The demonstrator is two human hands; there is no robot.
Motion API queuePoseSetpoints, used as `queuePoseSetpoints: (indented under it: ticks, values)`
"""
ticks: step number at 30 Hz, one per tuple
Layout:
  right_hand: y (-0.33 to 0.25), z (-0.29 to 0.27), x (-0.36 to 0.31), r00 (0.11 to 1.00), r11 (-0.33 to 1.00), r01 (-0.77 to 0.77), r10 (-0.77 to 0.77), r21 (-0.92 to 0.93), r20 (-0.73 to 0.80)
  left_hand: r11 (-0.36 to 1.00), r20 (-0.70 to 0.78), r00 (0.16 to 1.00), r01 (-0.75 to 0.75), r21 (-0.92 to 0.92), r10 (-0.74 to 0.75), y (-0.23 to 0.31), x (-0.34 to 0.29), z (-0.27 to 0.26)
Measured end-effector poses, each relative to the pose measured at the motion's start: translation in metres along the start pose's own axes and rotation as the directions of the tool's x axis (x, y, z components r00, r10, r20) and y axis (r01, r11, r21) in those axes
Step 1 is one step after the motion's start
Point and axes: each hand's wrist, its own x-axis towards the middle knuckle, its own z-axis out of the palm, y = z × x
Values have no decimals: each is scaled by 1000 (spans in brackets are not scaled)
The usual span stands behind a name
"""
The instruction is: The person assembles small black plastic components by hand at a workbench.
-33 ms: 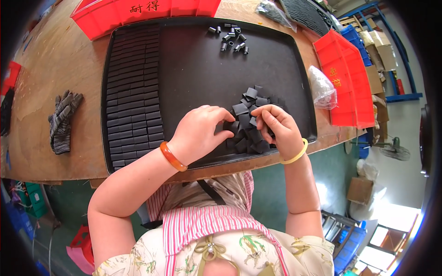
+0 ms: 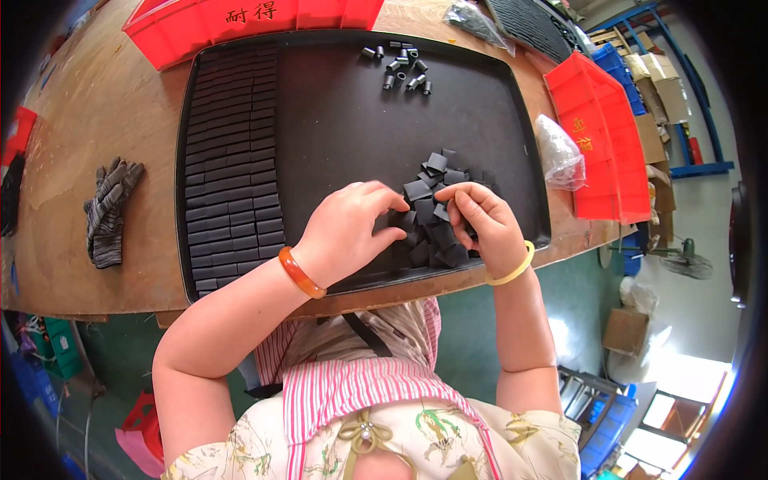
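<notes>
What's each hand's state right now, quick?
Left hand: open beside the black pieces, nothing visible in it.
Right hand: curled; whether it holds a piece cannot be told.

Brown wooden table (image 2: 152,232) beneath black tray (image 2: 344,120), gloves (image 2: 114,210), bins (image 2: 600,152)

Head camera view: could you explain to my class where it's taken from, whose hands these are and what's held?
No machine: a person works with two bare hands, seen from a fisheye camera on their head, which bends straight edges. On the brown table lies a black tray, with rows of dark pieces at left, short tubes at the far side and a loose pile at near right. The left hand is beside the pile, thumb and fingers apart; the right hand is at its right side, but whether its grip holds anything is unclear.
</notes>
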Motion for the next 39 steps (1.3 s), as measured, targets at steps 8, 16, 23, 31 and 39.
queuePoseSetpoints:
  ticks: [8,16,23,31,39]
  values:
    - [8,9,-5,995,997,71,-68,33,-69,992,-8,999,45,-115,-46,5,6,-7]
    - [5,26,-5,984,984,177,-176,16,-23,995,-97,995,-20,-93,11,2,5,-7]
    - [11,38,5,971,980,188,-196,-71,-134,970,-45,998,34,-240,-46,7,4,-10]
    - [23,51,10,896,917,355,-390,-182,-213,949,-137,989,2,-314,-48,3,3,-9]
    - [25,53,13,932,957,257,-282,-135,-227,979,-354,934,-103,-174,35,5,14,-40]
